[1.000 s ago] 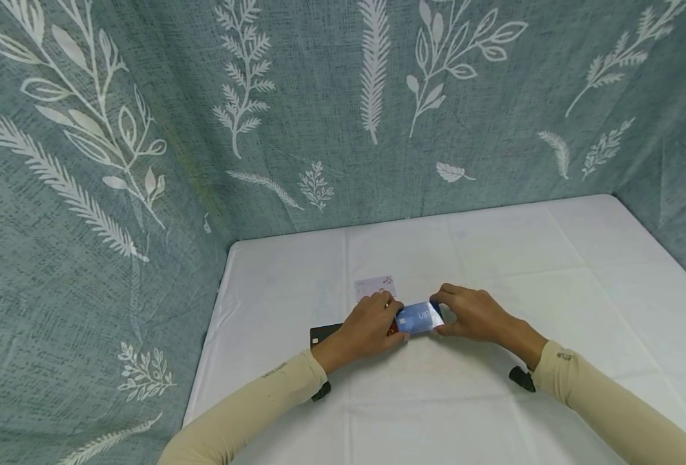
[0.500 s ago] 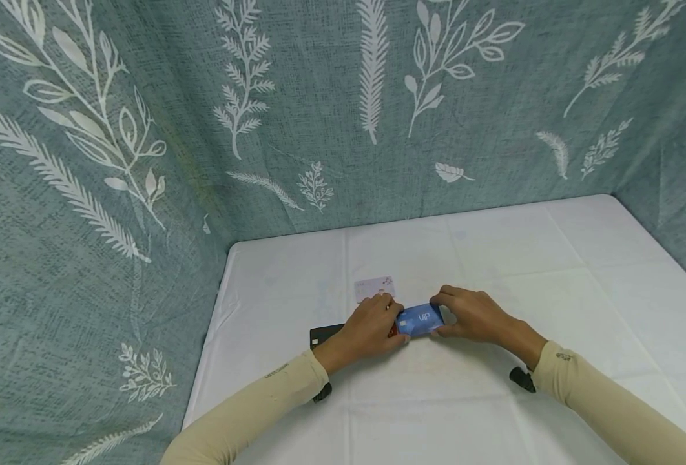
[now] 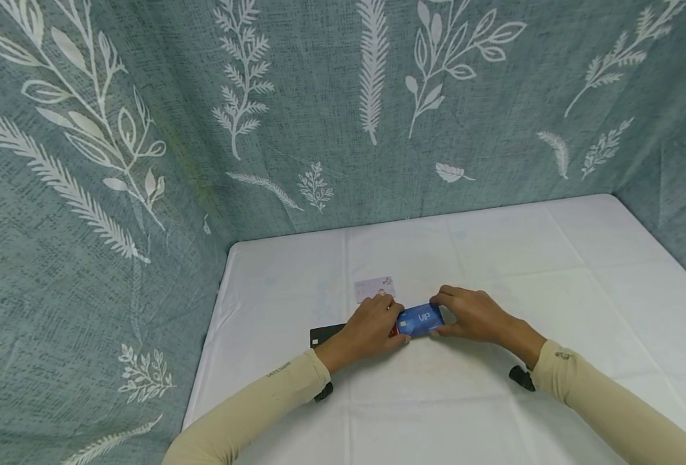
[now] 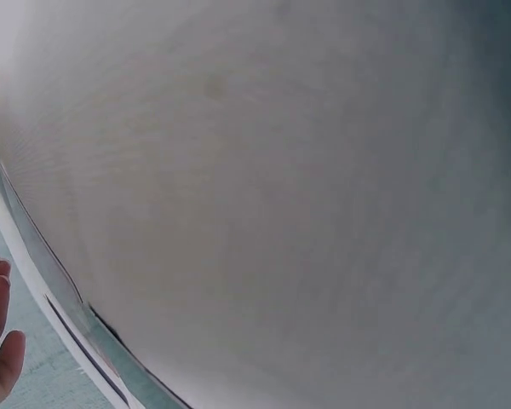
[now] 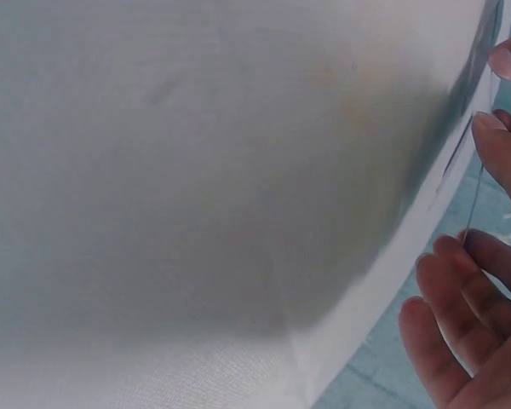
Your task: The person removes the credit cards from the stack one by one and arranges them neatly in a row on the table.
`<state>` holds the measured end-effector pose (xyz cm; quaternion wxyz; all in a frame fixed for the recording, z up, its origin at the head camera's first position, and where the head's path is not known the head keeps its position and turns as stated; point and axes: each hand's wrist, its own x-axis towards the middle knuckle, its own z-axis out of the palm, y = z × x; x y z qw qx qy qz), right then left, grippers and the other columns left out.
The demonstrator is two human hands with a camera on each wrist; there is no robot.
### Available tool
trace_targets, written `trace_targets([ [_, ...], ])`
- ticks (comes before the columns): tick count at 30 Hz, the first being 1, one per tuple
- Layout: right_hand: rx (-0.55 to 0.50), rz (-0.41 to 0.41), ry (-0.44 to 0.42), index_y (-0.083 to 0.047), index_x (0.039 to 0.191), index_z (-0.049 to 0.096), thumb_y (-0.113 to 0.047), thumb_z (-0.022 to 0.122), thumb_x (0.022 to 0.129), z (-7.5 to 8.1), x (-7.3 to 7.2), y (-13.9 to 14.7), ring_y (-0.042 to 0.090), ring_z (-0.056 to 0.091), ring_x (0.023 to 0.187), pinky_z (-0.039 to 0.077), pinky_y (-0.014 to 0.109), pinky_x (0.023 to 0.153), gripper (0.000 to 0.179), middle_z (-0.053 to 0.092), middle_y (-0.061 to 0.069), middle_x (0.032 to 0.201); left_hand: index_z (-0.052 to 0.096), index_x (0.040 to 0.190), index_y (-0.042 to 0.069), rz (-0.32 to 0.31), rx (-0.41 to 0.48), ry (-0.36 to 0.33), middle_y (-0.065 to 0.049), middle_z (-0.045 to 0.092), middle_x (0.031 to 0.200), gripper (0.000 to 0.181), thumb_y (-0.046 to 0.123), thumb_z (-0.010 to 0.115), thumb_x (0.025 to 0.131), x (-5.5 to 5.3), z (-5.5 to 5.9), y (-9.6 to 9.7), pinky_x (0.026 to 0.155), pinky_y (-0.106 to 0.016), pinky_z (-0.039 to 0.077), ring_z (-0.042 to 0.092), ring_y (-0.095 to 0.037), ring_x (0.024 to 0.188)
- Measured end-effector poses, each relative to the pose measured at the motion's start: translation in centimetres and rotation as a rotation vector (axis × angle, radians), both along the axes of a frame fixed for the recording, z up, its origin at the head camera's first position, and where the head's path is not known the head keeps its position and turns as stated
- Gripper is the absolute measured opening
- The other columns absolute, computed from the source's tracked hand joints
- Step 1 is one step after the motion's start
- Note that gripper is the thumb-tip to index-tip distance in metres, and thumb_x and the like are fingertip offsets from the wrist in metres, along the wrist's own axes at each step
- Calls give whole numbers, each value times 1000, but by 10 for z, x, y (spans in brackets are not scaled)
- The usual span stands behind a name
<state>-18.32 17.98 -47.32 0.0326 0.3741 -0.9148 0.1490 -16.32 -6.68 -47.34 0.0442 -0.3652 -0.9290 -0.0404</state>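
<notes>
A blue card (image 3: 421, 320) lettered "VIP" lies between the two hands in the head view. My right hand (image 3: 473, 314) pinches its right end, thumb at the near corner and fingers at the far corner. At its left end, the fingertips and thumb of my left hand (image 3: 369, 328) grip the corners. A bit of a red card (image 3: 393, 330) shows under the left hand, beside the blue card's left edge; the hand hides most of it. The right wrist view shows the card nearly edge-on, between the right hand's fingers (image 5: 447, 298) and thumb.
A black card (image 3: 324, 334) with a chip lies left of the left hand, partly covered by it. Beyond that hand is a pale pink card (image 3: 373, 287). White cloth covers the table (image 3: 436, 413); a patterned green curtain (image 3: 331, 116) hangs behind it.
The blue card's glare has faded and its lettering reads more clearly, as its tilt shifted slightly. Both hands keep nearly the same place.
</notes>
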Motion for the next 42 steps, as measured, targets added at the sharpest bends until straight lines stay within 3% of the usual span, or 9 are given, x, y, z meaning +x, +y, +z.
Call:
trace_targets([
  [17, 17, -9, -3, -9, 111, 66, -49, 79, 69, 0, 1, 0, 6, 57, 75, 47, 23, 57, 58, 62, -1, 96, 61, 116, 8, -5, 10, 15, -4, 58, 104, 55, 52, 63, 84, -1, -4, 2, 73, -31, 44, 53, -15, 88],
  [42, 16, -5, -16, -8, 111, 66, -49, 79, 70, -3, 0, -1, 5, 56, 75, 48, 23, 58, 59, 61, -2, 95, 62, 114, 9, -8, -33, 10, -3, 59, 100, 53, 52, 63, 84, -3, -2, 4, 73, -31, 42, 53, -15, 89],
])
